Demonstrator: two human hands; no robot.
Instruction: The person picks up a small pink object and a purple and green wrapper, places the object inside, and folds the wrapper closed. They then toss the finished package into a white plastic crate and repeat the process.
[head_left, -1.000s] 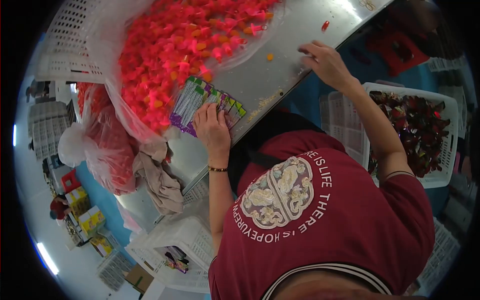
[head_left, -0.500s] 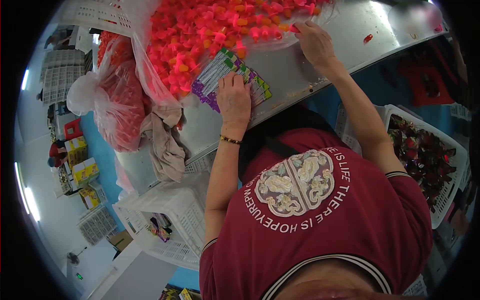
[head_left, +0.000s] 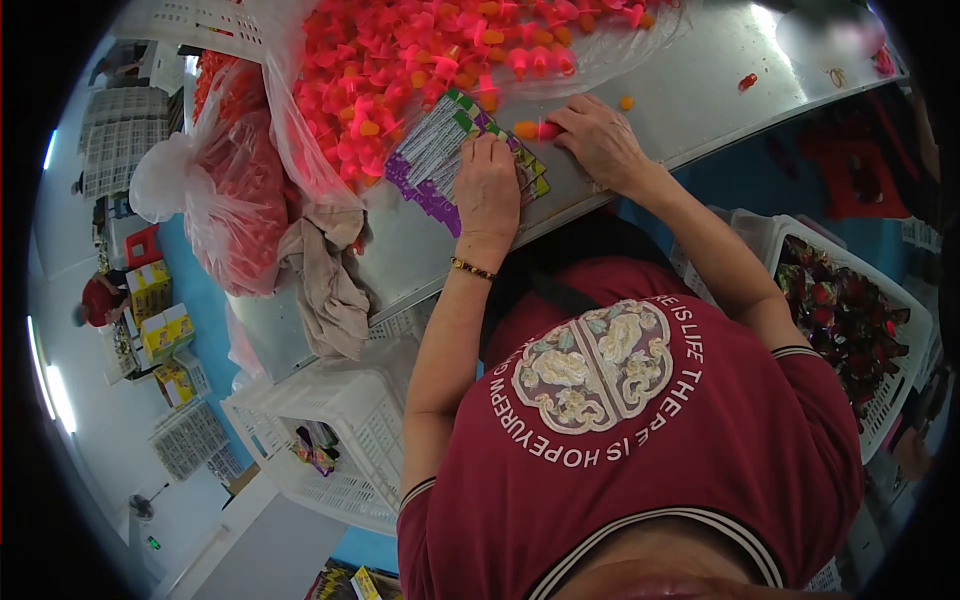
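A fan of purple, green and white printed packets (head_left: 425, 150) lies on the metal table. My left hand (head_left: 487, 185), with a beaded bracelet at its wrist, rests over the right part of the fan, fingers bent and closed on the packets. Close by on the right, my right hand (head_left: 597, 143) pinches a pink-and-orange pacifier-shaped piece (head_left: 540, 130), its orange end pointing at the packets. Behind both hands spreads a big heap of similar pink-and-orange pieces (head_left: 400, 65) on clear plastic. What the left fingertips touch underneath is hidden.
A small orange piece (head_left: 627, 103) and a red piece (head_left: 748, 82) lie on the table (head_left: 690, 110). Left are a tied plastic bag (head_left: 235, 200) and a beige cloth (head_left: 328, 285). White crates stand below left (head_left: 350, 425) and at right (head_left: 915, 350), the latter holding dark red shiny packets.
My right hand has come from the heap's edge toward the packets, bringing the pink-and-orange piece. My left hand has shifted slightly right on the fan. An orange piece now shows on the table.
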